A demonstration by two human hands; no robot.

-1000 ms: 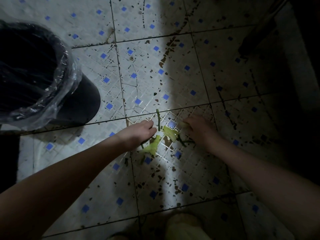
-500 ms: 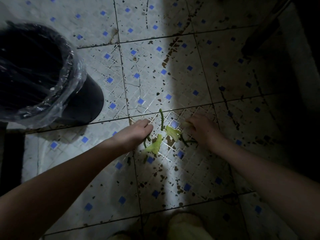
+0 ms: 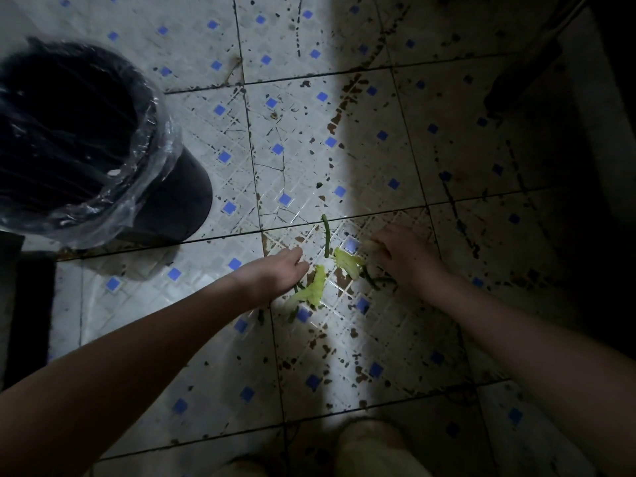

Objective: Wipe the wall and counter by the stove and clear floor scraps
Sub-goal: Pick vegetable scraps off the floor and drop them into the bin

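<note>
Green vegetable scraps lie on the dirty tiled floor (image 3: pixel 344 339) in a patch of light. Among them are a long thin stem (image 3: pixel 326 235), a pale green leaf piece (image 3: pixel 315 287) and a second leaf piece (image 3: pixel 347 264). My left hand (image 3: pixel 275 273) is palm down at the left edge of the scraps, its fingertips curled over thin stems beside the first leaf. At the right edge, my right hand (image 3: pixel 404 256) has its fingertips closed on a pale scrap (image 3: pixel 373 246). Shadow hides its fingers in part.
A dark bin (image 3: pixel 165 208) lined with a clear plastic bag (image 3: pixel 137 187) stands on the floor to the upper left of my hands. The right side is in deep shadow, with a dark object (image 3: pixel 523 77) at the upper right. My pale slippers (image 3: pixel 371 449) show at the bottom.
Both hands stay at the scraps on the floor. My left hand has drawn slightly back from the long stem. The view has shifted a little.
</note>
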